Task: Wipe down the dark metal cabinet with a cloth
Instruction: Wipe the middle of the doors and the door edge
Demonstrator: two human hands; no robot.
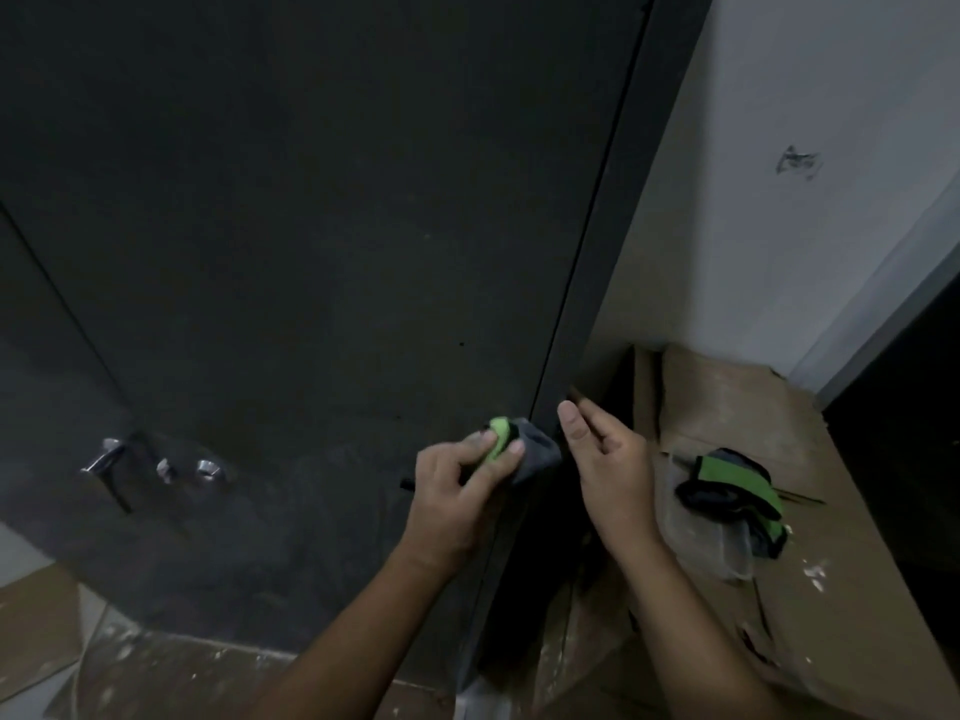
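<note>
The dark metal cabinet [311, 226] fills most of what we see, a tall, flat, matt front with a thin vertical seam near its right edge and a narrow frame strip beyond it. The cloth [524, 449] is low on that front, right at the seam. It is a soft bunched rag, grey with a bright green band. Our left hand [457, 496] grips it, thumb and fingers curled round the green part and holding it against the metal. Our right hand [608, 459] is at the cabinet's right front corner, just beside the cloth. Its thumb is up, its fingers are fairly straight and it holds nothing. We cannot tell whether it touches the frame.

On the cabinet's left side, about level with the cloth, we see a shiny chrome lever handle [104, 457] and two small round chrome fittings [165, 469] beside it. The metal around them looks dusty and smeared.

To the right of the cabinet a clear plastic container [696, 543] sits on the ground. It is crinkled and see-through, and we cannot tell whether it is a tub or a bag. A second cloth bundle [732, 485], green, black and grey, lies in and over its top.

Brown cardboard sheets [727, 397], flecked with white, lie under the container. A white wall [779, 226] with a dark scuff rises right of the cabinet. The floor [156, 678] below the cabinet is spattered with pale specks.
</note>
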